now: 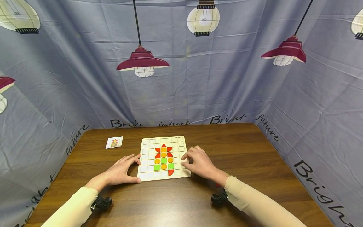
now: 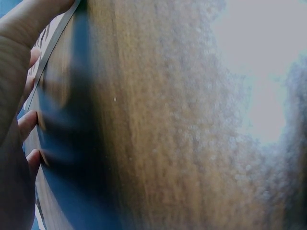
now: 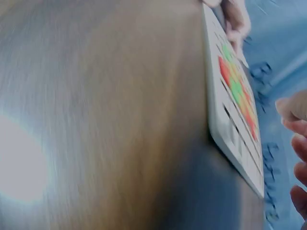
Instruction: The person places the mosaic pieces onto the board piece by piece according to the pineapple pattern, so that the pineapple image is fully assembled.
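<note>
A pale gridded board (image 1: 147, 175) lies on the table, bearing a pattern of red, orange and green flat pieces. A red triangle (image 1: 163, 145) tops the pattern; a red curved piece (image 1: 170, 172) sits at its lower right, under a green square (image 1: 170, 165). My left hand (image 1: 122, 170) rests along the board's left edge, thumb at the near corner and fingers spread farther up. Over the board's right edge is my right hand (image 1: 199, 162), thumb and forefinger apart with no piece visible between them. In the right wrist view its fingertips (image 3: 300, 143) show beside the board.
A small card (image 1: 114, 142) printed with a similar coloured pattern lies left of the board. Part of a red piece (image 1: 217, 185) shows beneath the right wrist. A grey-blue curtain (image 1: 181, 94) printed with lamps surrounds the wooden table (image 1: 158, 205).
</note>
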Available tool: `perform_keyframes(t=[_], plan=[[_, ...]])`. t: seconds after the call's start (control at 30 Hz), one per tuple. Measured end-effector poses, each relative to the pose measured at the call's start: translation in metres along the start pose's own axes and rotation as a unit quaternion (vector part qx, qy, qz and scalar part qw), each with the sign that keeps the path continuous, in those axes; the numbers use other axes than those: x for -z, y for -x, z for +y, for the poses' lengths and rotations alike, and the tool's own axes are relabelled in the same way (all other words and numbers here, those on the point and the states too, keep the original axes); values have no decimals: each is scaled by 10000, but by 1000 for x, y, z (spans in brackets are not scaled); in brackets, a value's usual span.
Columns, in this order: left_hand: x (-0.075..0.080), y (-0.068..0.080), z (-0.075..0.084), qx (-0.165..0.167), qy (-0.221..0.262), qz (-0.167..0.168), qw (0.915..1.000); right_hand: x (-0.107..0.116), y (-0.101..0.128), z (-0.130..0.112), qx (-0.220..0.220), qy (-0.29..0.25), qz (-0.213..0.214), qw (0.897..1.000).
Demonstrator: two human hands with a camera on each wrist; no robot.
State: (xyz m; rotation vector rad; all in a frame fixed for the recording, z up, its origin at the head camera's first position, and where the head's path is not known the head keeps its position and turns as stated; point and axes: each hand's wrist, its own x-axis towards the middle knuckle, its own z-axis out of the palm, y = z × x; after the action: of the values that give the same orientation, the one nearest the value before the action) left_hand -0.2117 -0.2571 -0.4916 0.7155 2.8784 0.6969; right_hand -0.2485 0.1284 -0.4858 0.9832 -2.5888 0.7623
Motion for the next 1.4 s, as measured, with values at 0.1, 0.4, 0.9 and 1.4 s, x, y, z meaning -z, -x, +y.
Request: perform_keyframes(t=[0.1, 0.4, 0.9, 1.4], plan=[[0, 0, -1, 5, -25, -5, 10000, 17, 8, 14, -129, -143, 1, 9998], [-3, 0, -4, -71, -71, 100, 9999, 55, 40, 48, -409, -288, -333, 9982], [-3, 0, -5, -27, -17, 54, 10000, 84, 95, 99, -698, -481, -1303, 9878], [-2, -1, -5, -36, -53, 62, 10000, 89, 124, 117, -586, -551, -1182, 9897]])
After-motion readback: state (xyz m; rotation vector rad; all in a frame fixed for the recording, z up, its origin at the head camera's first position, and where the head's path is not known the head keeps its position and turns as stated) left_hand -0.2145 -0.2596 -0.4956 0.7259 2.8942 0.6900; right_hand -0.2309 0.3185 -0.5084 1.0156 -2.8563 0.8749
